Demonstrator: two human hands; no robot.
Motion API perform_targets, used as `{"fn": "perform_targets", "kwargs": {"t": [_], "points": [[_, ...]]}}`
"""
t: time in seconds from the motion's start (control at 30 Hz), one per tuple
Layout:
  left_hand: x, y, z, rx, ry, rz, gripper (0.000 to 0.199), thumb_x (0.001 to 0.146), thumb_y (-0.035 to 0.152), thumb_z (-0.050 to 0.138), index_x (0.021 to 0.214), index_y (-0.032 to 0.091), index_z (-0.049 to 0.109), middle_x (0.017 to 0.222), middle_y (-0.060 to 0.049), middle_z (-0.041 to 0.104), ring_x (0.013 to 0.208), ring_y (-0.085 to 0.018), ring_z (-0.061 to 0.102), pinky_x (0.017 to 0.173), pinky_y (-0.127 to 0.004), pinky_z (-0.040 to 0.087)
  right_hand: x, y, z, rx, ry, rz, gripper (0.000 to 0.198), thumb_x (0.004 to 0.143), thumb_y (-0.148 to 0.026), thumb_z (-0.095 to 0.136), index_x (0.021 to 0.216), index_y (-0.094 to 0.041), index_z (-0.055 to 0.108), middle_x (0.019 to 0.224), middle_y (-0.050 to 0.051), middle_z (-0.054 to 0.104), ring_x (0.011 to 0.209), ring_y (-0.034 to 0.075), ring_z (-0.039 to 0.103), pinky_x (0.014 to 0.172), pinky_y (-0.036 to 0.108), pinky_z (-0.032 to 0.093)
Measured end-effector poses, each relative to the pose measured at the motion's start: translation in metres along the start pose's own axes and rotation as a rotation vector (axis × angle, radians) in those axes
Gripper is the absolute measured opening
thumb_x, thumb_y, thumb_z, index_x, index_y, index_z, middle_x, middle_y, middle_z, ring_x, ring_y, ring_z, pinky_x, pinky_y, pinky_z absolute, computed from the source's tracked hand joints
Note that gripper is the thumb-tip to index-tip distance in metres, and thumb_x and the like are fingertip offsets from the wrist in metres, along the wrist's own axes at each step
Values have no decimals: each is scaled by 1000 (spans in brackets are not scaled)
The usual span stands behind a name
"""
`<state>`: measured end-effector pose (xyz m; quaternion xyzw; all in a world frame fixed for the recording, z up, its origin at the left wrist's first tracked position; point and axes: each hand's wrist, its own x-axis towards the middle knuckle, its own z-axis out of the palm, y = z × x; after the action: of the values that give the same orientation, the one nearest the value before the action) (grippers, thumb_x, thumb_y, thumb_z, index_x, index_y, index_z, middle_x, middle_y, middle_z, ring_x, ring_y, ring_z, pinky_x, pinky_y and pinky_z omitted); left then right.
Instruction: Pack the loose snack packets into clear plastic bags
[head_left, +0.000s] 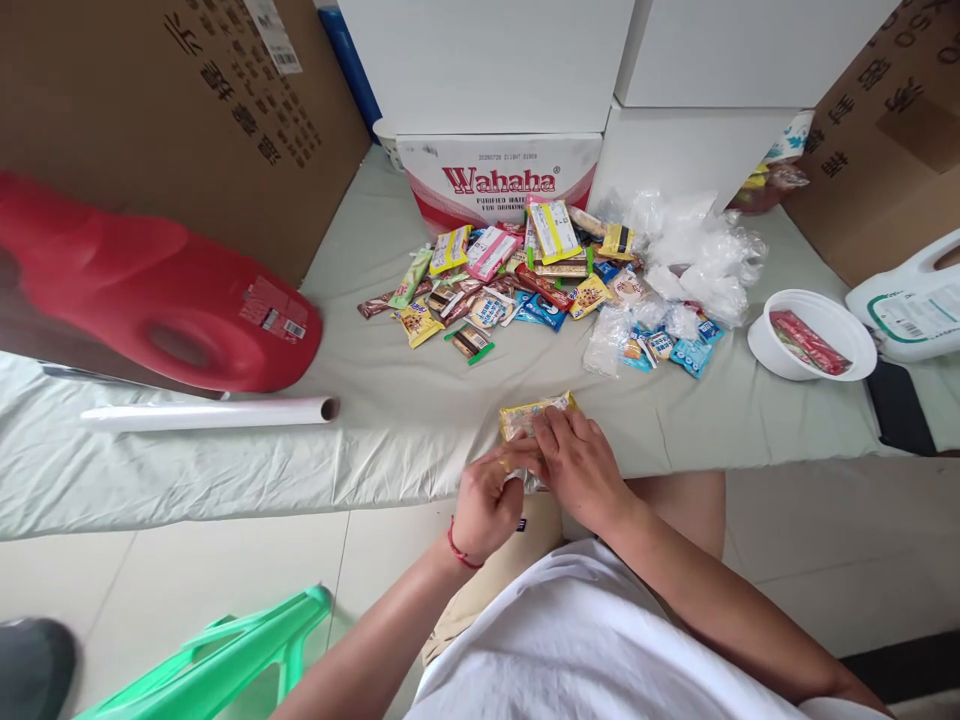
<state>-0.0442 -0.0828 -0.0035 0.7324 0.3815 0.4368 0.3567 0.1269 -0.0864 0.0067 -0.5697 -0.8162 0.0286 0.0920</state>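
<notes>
A yellow-edged packet [517, 413] lies at the middle of the tabletop's [420, 400] near edge, partly beneath the right hand [581, 465], whose fingers spread over its right part. The left hand [487, 500], curled, is at its near side, fingers meeting the right hand's; whether either hand is clamped on it I cannot tell. Beyond, toward the far edge, are heaped snack packets [491, 305] and crumpled clear plastic [701, 265]. A white tub [761, 350] stands near the right end; a white roll [202, 413] lies along the left near edge.
</notes>
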Motion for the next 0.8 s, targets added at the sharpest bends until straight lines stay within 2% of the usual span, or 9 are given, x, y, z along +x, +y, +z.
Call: {"fn": "perform_targets", "kwargs": {"t": [0.07, 0.13, 0.17, 0.23, 0.3, 0.4, 0.53, 0.67, 0.8], "points": [[-5, -6, -12, -5, 134, -69, 40, 75, -3, 39, 91, 23, 65, 115, -7, 78, 108, -20, 75, 93, -38, 63, 0, -1, 3, -33, -9, -21, 49, 97, -26, 65, 142, -13, 55, 142, 19, 58, 116, 36, 52, 90, 49, 49], [-7, -12, -22, 139, 166, -40, 43, 76, -2, 41, 101, 23, 65, 124, -9, 75, 121, -23, 71, 101, -44, 60, -1, 1, 5, -61, -18, -46, 48, 98, -23, 61, 145, -12, 54, 143, 20, 58, 117, 36, 52, 89, 50, 49], [-7, -15, -26, 249, 104, 18, 48, 76, -2, 42, 110, 23, 66, 130, -9, 73, 132, -26, 65, 110, -51, 54, 0, 2, 6, -73, -21, -55, 46, 100, -20, 57, 145, -12, 54, 143, 20, 58, 116, 36, 52, 88, 50, 49], [-5, -22, -28, 455, -122, 156, 64, 76, 0, 47, 134, 23, 61, 145, -11, 66, 149, -31, 48, 124, -62, 35, 1, 4, 6, -83, -32, -67, 44, 101, -16, 51, 145, -13, 55, 141, 19, 60, 114, 35, 53, 87, 50, 49], [-3, -28, -24, 577, -294, 244, 72, 82, 5, 51, 152, 19, 47, 155, -14, 57, 155, -33, 40, 128, -66, 26, 3, 6, 4, -76, -43, -72, 43, 101, -14, 48, 143, -13, 57, 138, 19, 62, 112, 34, 54, 87, 50, 50], [0, -40, -14, 646, -302, 292, 64, 96, 15, 53, 159, 16, 38, 156, -19, 55, 151, -32, 45, 126, -61, 34, 5, 8, 2, -56, -49, -81, 43, 101, -12, 47, 142, -10, 59, 134, 19, 64, 111, 34, 55, 90, 49, 51], [6, -55, -9, 618, -258, 302, 54, 102, 14, 47, 156, 19, 44, 149, -17, 62, 146, -29, 52, 115, -49, 52, 3, 13, 5, -76, -26, -128, 47, 101, -9, 45, 147, -7, 55, 140, 21, 61, 117, 34, 54, 97, 50, 51], [20, -56, -17, 596, -292, 286, 48, 103, 18, 47, 150, 17, 52, 143, -19, 66, 138, -29, 60, 108, -47, 56, 4, 21, 10, -139, 0, -202, 48, 101, -12, 48, 149, -4, 52, 144, 22, 59, 123, 35, 51, 98, 50, 49], [44, -47, -22, 554, -351, 206, 41, 101, 13, 45, 137, 17, 62, 133, -17, 71, 126, -27, 67, 103, -44, 57, 17, 26, 15, -119, -1, -192, 45, 103, -13, 45, 146, -8, 55, 133, 20, 64, 114, 34, 52, 92, 49, 49]]}}
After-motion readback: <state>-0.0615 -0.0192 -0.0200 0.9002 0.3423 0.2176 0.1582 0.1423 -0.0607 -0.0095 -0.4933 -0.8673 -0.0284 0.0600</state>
